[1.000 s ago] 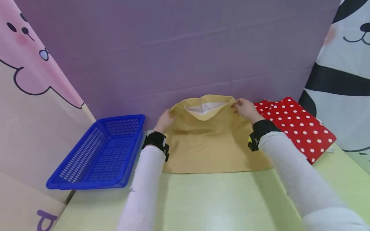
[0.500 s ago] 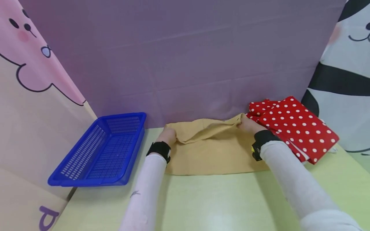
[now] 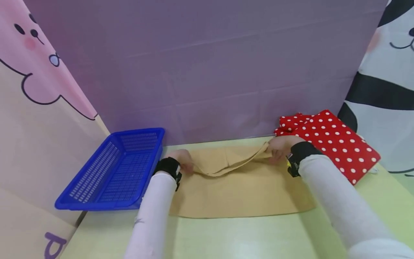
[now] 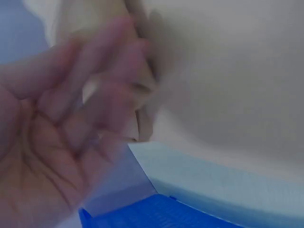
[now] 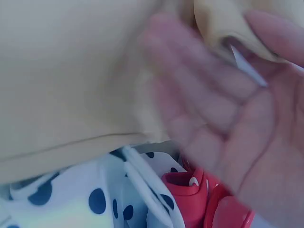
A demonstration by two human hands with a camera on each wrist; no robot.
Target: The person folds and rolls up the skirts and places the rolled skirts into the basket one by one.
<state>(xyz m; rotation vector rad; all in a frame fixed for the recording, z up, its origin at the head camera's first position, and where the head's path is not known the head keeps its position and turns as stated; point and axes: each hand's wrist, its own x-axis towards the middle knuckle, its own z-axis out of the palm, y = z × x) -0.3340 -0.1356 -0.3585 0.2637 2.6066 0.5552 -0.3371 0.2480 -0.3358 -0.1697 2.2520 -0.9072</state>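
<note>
1 tan cloth | smooth, top edge drooping forward | right fingers pinch it | left fingers: cannot tell

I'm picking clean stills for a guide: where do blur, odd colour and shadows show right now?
Left wrist view: left hand smeared, tan cloth soft, bluish cast; right wrist view: right hand blurred, pale areas bluish too; head view: crisper, the red dotted cloth clear, soft shadows on the pale table.
</note>
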